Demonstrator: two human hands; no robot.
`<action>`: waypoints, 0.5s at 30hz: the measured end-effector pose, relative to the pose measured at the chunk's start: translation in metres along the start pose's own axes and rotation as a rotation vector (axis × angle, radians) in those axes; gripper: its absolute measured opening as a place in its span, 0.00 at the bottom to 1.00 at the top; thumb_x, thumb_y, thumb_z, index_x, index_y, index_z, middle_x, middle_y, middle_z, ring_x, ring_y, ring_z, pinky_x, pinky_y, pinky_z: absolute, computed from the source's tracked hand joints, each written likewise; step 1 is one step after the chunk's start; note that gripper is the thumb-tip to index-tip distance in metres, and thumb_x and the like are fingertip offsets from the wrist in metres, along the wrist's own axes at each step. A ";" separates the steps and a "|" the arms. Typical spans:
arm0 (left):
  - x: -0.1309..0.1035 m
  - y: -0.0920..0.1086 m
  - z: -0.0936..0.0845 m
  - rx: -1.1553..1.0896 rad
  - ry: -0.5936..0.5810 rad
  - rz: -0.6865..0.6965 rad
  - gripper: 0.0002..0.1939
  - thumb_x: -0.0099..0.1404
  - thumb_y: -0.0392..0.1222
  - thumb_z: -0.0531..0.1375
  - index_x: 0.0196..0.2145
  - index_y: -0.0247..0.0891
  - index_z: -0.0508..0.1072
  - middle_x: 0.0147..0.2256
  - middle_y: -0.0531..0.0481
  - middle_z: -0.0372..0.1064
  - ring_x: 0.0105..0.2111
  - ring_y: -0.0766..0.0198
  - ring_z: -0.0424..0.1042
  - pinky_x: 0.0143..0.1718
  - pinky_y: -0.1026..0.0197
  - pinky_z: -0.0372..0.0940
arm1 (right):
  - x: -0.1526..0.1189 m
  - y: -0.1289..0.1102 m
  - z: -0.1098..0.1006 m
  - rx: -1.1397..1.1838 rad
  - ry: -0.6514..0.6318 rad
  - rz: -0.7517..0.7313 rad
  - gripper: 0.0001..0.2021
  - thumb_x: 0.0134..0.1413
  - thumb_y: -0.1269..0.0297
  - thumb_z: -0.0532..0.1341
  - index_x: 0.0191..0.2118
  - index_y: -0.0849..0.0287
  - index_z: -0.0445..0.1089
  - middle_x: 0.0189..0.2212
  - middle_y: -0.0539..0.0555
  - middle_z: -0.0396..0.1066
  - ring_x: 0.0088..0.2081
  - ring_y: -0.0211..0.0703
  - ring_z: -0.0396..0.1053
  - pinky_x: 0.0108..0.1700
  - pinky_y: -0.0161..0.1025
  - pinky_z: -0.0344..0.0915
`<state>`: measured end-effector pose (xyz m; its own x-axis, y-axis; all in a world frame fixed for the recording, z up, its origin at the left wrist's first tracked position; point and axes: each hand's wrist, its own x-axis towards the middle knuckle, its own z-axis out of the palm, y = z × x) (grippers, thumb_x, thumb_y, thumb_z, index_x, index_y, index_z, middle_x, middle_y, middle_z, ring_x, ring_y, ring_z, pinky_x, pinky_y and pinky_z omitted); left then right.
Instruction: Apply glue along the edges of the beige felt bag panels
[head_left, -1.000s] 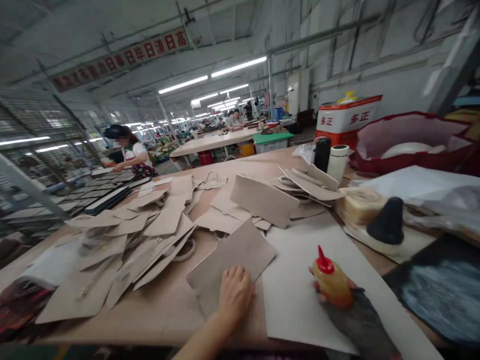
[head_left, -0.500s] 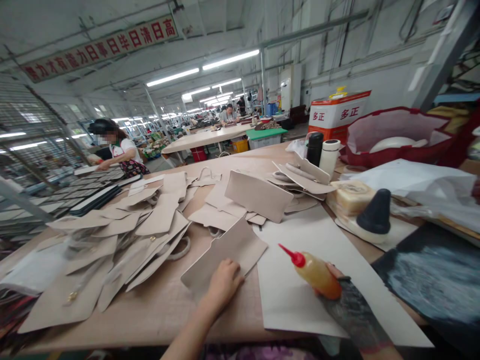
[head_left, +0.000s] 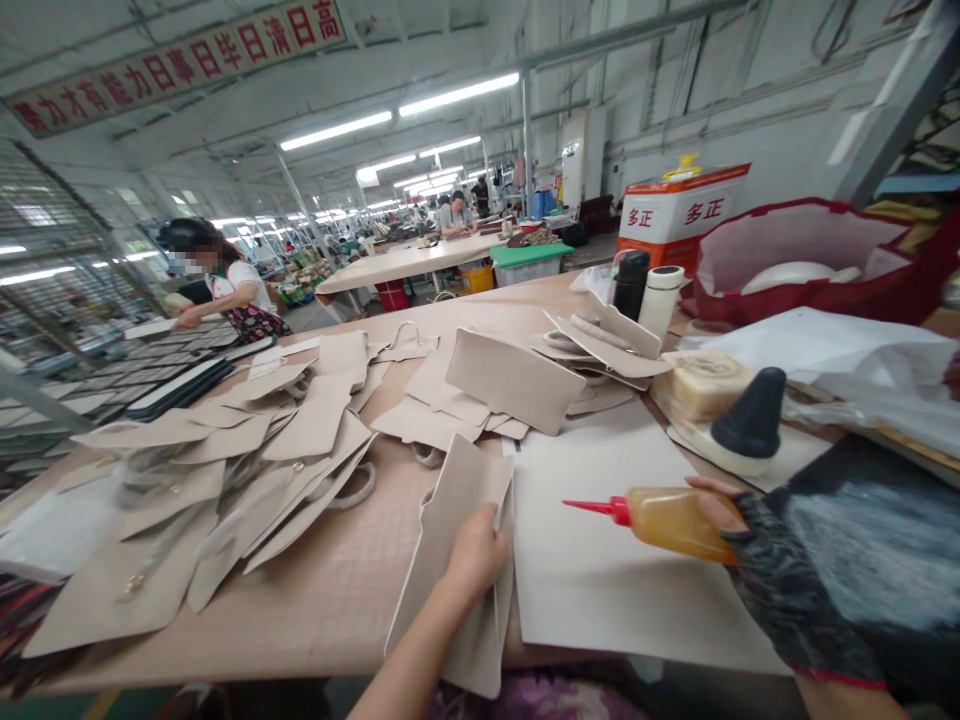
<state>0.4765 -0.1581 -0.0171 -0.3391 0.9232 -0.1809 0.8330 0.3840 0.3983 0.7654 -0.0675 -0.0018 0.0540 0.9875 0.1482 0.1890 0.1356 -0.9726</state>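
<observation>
My left hand (head_left: 478,550) is closed on a folded beige leather panel (head_left: 439,540), tilted up at the near edge of the table. Part of the panel's inner side is hidden by my hand. In a dark patterned fingerless sleeve, my right hand (head_left: 724,515) grips a squeeze bottle (head_left: 667,515) of amber liquid. Its red nozzle points left above a white sheet (head_left: 600,590), apart from the panel. More beige bag panels (head_left: 517,380) with handles lie just beyond my left hand.
A large heap of beige bag pieces (head_left: 307,430) covers the table's left side. On the right are a black cone-shaped object (head_left: 750,420), a yellowish block (head_left: 709,380), a black thermos (head_left: 631,285), a white thermos (head_left: 661,300) and a red bag (head_left: 817,220). A co-worker (head_left: 225,285) stands far left.
My left hand has turned the panel more upright and drawn it toward me. The bottle in my right hand has swung to nearly level and moved right.
</observation>
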 end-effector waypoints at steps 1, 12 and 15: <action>-0.002 0.000 -0.007 0.014 0.058 -0.021 0.22 0.59 0.30 0.49 0.51 0.35 0.66 0.46 0.44 0.71 0.46 0.59 0.69 0.46 0.63 0.61 | 0.000 0.004 0.005 0.079 0.004 0.060 0.19 0.48 0.46 0.57 0.40 0.54 0.71 0.36 0.58 0.71 0.35 0.56 0.70 0.34 0.48 0.69; 0.013 0.028 0.037 0.074 -0.038 0.126 0.19 0.59 0.30 0.50 0.46 0.34 0.69 0.43 0.41 0.71 0.42 0.56 0.71 0.43 0.60 0.64 | 0.003 0.016 0.011 0.256 -0.106 0.151 0.16 0.48 0.49 0.58 0.40 0.50 0.69 0.38 0.54 0.71 0.41 0.57 0.69 0.35 0.49 0.70; 0.022 0.028 0.049 0.144 -0.014 0.113 0.14 0.63 0.31 0.48 0.42 0.33 0.70 0.41 0.39 0.70 0.40 0.55 0.72 0.40 0.59 0.65 | 0.011 0.022 0.008 0.232 -0.121 0.179 0.18 0.49 0.47 0.57 0.42 0.51 0.68 0.39 0.56 0.71 0.39 0.56 0.69 0.34 0.48 0.69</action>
<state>0.5142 -0.1280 -0.0539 -0.2340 0.9598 -0.1552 0.9199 0.2703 0.2842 0.7624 -0.0532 -0.0232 -0.0536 0.9978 -0.0382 -0.0421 -0.0405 -0.9983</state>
